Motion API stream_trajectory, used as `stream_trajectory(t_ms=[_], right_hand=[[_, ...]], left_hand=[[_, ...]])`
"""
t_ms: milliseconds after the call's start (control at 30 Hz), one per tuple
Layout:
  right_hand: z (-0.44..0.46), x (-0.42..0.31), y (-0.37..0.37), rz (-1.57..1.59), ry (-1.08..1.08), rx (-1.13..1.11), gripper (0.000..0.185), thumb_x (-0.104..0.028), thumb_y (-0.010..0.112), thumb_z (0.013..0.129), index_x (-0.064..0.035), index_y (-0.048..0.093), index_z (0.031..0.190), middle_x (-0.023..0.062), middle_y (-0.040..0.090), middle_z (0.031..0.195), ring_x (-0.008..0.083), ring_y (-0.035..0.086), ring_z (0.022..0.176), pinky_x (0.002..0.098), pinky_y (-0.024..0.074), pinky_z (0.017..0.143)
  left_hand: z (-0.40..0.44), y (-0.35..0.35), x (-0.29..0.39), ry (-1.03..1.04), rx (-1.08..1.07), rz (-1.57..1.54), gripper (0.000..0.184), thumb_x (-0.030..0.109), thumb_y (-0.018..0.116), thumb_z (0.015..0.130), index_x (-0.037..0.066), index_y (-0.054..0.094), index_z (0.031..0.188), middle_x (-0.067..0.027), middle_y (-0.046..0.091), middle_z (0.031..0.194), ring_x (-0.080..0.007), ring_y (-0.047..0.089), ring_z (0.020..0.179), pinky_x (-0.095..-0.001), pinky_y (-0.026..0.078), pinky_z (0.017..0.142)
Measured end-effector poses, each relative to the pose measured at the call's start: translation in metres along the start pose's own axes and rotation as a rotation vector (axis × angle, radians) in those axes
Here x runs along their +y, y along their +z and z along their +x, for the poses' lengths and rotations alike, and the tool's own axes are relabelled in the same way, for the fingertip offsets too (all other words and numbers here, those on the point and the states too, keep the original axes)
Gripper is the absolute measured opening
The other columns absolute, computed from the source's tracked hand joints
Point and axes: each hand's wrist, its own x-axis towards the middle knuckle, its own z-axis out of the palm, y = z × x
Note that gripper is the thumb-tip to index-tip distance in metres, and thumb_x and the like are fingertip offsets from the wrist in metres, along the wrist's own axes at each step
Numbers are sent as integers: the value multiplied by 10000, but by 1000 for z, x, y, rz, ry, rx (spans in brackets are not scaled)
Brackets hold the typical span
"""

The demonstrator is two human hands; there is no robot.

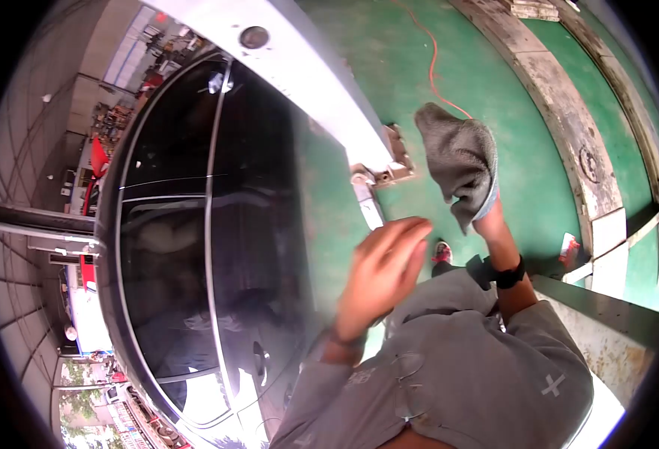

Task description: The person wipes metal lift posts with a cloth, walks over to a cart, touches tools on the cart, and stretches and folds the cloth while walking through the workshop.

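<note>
A: Where's the cloth?
B: The grey cloth [460, 153] is over the right hand [488, 218], covering the fingers and reaching out beyond them.
A: Is that hand closed on it?
B: I can't tell. The fingers are hidden; only the base of the hand shows, with a black wristband [509, 275] below it.
A: And the left hand [385, 266]?
B: Holding nothing. Its fingers are together and slightly bent, a little blurred, apart from the cloth.
A: What's around them?
B: A dark car [258, 194] stands left of the left hand. Beyond that hand, a white beam [307, 71] slants across. Past the cloth, a red hose [433, 63] runs over the green floor [524, 161], and a shoe [442, 252] shows between the hands.
</note>
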Motion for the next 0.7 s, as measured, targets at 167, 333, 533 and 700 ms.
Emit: stream_trajectory(t_ms=[167, 333, 533, 700], right_hand=[[29, 20, -24, 203, 75, 85, 521, -278, 440, 994, -21, 355, 1439, 97, 501, 1372, 223, 510, 1219, 353, 391, 1061], [41, 30, -53, 440, 159, 178, 518, -258, 461, 981, -18, 365, 1429, 95, 508, 1361, 220, 517, 1205, 347, 399, 1049], [56, 35, -70, 523, 188, 268, 515, -234, 486, 965, -15, 376, 1417, 93, 516, 1347, 216, 525, 1187, 340, 408, 1033], [70, 37, -80, 549, 178, 337, 513, -214, 506, 951, -12, 386, 1407, 91, 523, 1336, 213, 531, 1173, 334, 416, 1021]], left_hand=[[34, -67, 53, 484, 871, -395, 198, 122, 584, 829, 48, 627, 1009, -63, 575, 958, -180, 574, 958, -307, 504, 800], [76, -67, 71, 855, 914, -530, 352, 132, 558, 864, 162, 637, 1206, -57, 604, 1186, -211, 519, 1158, -366, 455, 952], [112, -48, 55, 888, 994, -516, 428, 80, 559, 812, 16, 563, 1236, -151, 505, 1279, -259, 492, 1187, -382, 451, 964], [133, -51, 37, 786, 661, -762, 371, 53, 551, 796, -27, 546, 1158, -151, 499, 1218, -250, 469, 1150, -362, 470, 917]])
